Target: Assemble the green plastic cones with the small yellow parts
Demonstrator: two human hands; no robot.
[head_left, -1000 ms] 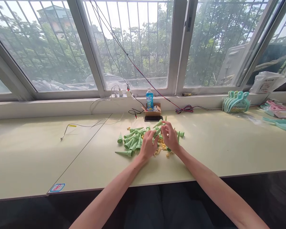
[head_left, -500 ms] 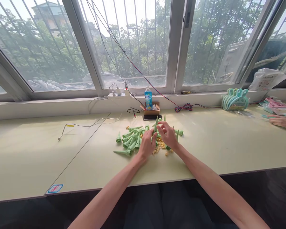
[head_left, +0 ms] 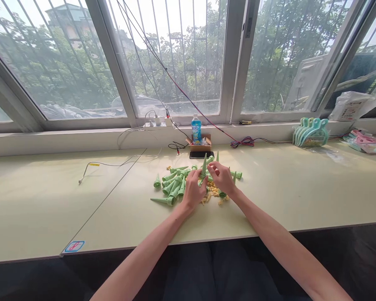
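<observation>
Barred windows (head_left: 175, 54) span the far side, greenery beyond. Below them runs a pale worktop (head_left: 285, 188), a seam crossing its left part. Near the middle of the worktop: a heap of green cones (head_left: 175, 184), most lying on their sides and overlapping; one stands upright just left of the heap, and another lies at its near left edge, tip to the left. Clear plastic bag (head_left: 352, 106) on the far right sill; teal bundle (head_left: 311, 133) on the worktop, left of and below it.

Left hand (head_left: 194, 188), at the heap: grip closed around one green cone (head_left: 204, 165), held tip up. Right hand (head_left: 222, 179): just right of that cone, fingers bent, grip narrow; cannot tell whether anything sits between the fingertips.

Far side, beyond the heap: blue bottle (head_left: 196, 129) at an open carton (head_left: 200, 148), with a flat black slab (head_left: 201, 155) on the near side. Coiled cable (head_left: 242, 142) to their right.

Smallest items: yellow pieces (head_left: 213, 191), scattered loose between and below the hands.
</observation>
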